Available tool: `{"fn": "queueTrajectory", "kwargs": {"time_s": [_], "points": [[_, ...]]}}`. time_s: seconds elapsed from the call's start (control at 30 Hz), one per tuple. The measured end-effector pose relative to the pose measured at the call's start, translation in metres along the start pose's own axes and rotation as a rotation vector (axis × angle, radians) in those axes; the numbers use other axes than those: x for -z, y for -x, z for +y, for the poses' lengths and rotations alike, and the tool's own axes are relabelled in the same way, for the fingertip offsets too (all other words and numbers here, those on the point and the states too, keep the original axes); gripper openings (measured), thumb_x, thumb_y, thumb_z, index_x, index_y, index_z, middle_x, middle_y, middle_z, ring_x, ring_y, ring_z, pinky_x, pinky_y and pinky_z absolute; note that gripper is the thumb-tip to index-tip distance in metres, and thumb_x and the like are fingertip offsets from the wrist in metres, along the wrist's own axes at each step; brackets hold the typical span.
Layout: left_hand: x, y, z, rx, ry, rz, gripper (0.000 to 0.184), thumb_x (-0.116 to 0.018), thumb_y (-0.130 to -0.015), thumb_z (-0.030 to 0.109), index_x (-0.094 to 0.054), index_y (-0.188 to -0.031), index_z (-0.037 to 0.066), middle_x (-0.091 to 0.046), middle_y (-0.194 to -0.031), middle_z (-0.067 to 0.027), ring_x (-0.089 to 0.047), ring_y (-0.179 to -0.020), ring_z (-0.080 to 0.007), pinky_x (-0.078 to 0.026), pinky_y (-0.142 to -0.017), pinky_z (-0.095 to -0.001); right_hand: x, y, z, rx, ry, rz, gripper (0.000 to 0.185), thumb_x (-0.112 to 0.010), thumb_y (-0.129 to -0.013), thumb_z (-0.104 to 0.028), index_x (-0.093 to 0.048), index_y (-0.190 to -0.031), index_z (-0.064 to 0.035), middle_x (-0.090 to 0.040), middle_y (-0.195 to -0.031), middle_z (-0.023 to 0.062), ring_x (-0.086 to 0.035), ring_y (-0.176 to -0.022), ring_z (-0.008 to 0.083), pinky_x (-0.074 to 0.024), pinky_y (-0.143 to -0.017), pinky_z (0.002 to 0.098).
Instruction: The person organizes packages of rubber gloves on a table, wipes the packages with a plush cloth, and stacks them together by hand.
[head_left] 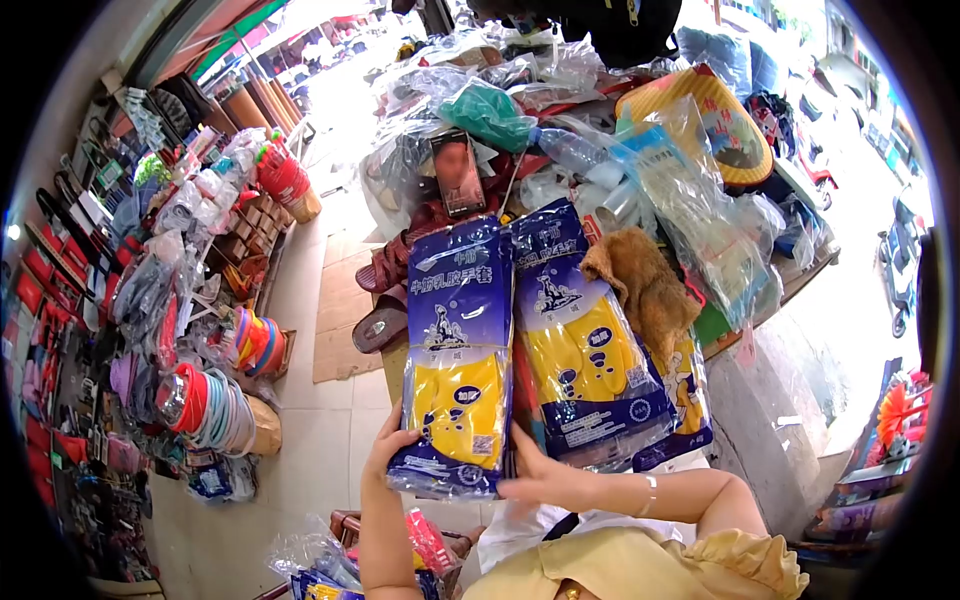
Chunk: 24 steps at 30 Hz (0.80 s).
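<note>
Handling the front pack [455, 345] well calls for even, light pressure at both lower sides, so the slick wrapper neither creases nor slips, and for keeping its edge from catching the second pack [590, 350] just beside it, near the brown cloth [642, 285]. The front pack is between the two hands, before the person's body. The left hand [388, 443] is clamped on its lower left edge, thumb in front; the right hand [540, 478] touches the lower right corner, but I cannot tell how tightly its fingers close.
</note>
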<state>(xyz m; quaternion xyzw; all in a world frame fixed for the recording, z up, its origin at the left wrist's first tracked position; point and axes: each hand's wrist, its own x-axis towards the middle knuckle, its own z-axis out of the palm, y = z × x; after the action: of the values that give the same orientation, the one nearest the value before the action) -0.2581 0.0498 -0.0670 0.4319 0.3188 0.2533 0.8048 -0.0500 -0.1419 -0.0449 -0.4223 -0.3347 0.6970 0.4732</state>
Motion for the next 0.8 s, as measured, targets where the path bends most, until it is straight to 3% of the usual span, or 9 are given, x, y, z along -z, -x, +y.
{"fn": "queueTrajectory", "kwargs": {"time_s": [0.1,0.17,0.2,0.27,0.33,0.43,0.53,0.67,0.8], "points": [[0.007,0.007,0.006,0.008,-0.072,-0.034,0.085,-0.059,-0.068,0.002,-0.028,-0.148,-0.001,-0.049,-0.136,-0.0167,-0.053,-0.121,-0.0252,-0.041,-0.103,-0.0341,0.049,0.032,-0.030,0.008,0.259,-0.418,0.059,-0.055,-0.095,-0.006,-0.029,-0.148,0.0000,-0.045,-0.140,0.0162,-0.056,-0.116,0.0222,-0.0478,-0.094,0.0320],[0.011,0.003,0.006,-0.015,-0.301,-0.084,0.084,-0.058,-0.069,0.001,-0.029,-0.147,-0.001,-0.047,-0.138,-0.0131,-0.046,-0.127,-0.0219,-0.034,-0.108,-0.0309,0.082,0.047,-0.072,0.250,0.177,-0.024,0.023,-0.060,-0.089,0.001,-0.066,-0.111,-0.0006,-0.068,-0.101,0.0089,-0.066,-0.090,0.0165,-0.0552,-0.077,0.0288],[0.010,0.002,0.008,-0.016,-0.290,-0.075,0.084,-0.058,-0.069,0.001,-0.029,-0.147,-0.001,-0.047,-0.138,-0.0131,-0.046,-0.127,-0.0219,-0.034,-0.108,-0.0309,0.107,0.045,-0.082,0.413,0.424,0.328,0.028,-0.064,-0.085,-0.003,-0.064,-0.113,-0.0008,-0.066,-0.112,0.0087,-0.065,-0.087,0.0122,-0.0540,-0.066,0.0259],[0.009,-0.001,0.010,-0.056,-0.433,-0.049,0.083,-0.058,-0.069,0.000,-0.030,-0.147,-0.002,-0.046,-0.139,-0.0117,-0.045,-0.127,-0.0210,-0.034,-0.107,-0.0305,0.157,0.025,-0.114,0.753,1.212,0.769,0.047,-0.067,-0.080,-0.010,-0.055,-0.126,-0.0053,-0.053,-0.129,0.0195,-0.054,-0.116,0.0309,-0.0448,-0.095,0.0390],[0.008,-0.003,0.010,-0.093,-0.424,-0.053,0.082,-0.056,-0.069,-0.002,-0.031,-0.147,0.000,-0.048,-0.138,-0.0121,-0.047,-0.125,-0.0215,-0.034,-0.108,-0.0309,0.198,0.014,-0.111,0.484,1.580,1.047,0.067,-0.071,-0.075,-0.024,-0.047,-0.136,-0.0091,-0.037,-0.143,0.0206,-0.035,-0.130,0.0422,-0.0294,-0.108,0.0465],[-0.015,0.020,0.023,-0.170,-0.742,0.166,0.074,-0.062,-0.075,0.000,-0.037,-0.145,0.005,-0.053,-0.133,-0.0147,-0.056,-0.115,-0.0249,-0.041,-0.102,-0.0346,0.239,0.004,-0.105,0.352,1.555,1.004,0.056,-0.070,-0.076,-0.018,-0.053,-0.128,-0.0072,-0.048,-0.132,0.0209,-0.045,-0.122,0.0402,-0.0363,-0.103,0.0450],[-0.029,0.047,0.019,-0.408,-0.923,0.274,0.067,-0.067,-0.077,0.005,-0.044,-0.140,0.004,-0.054,-0.130,-0.0181,-0.058,-0.111,-0.0313,-0.044,-0.099,-0.0387,0.236,0.004,-0.118,0.624,1.384,1.022,0.032,-0.066,-0.075,-0.004,-0.062,-0.107,-0.0035,-0.061,-0.104,0.0170,-0.060,-0.100,0.0355,-0.0487,-0.087,0.0389],[-0.067,0.062,-0.008,-0.782,-1.297,0.372,0.062,-0.073,-0.076,0.016,-0.052,-0.133,0.006,-0.050,-0.134,-0.0210,-0.048,-0.123,-0.0391,-0.038,-0.104,-0.0471,0.142,0.016,-0.159,0.781,1.223,0.963,0.035,-0.064,-0.072,0.000,-0.061,-0.107,-0.0030,-0.060,-0.106,0.0152,-0.060,-0.099,0.0321,-0.0493,-0.085,0.0367],[-0.077,0.053,-0.035,-0.685,-1.577,0.448,0.059,-0.068,-0.079,0.030,-0.054,-0.130,0.005,-0.048,-0.136,-0.0207,-0.044,-0.128,-0.0394,-0.027,-0.109,-0.0552,0.054,-0.019,-0.144,0.929,1.641,0.455,0.044,-0.063,-0.067,-0.010,-0.059,-0.111,-0.0069,-0.055,-0.120,0.0147,-0.056,-0.107,0.0314,-0.0439,-0.092,0.0420]]}}
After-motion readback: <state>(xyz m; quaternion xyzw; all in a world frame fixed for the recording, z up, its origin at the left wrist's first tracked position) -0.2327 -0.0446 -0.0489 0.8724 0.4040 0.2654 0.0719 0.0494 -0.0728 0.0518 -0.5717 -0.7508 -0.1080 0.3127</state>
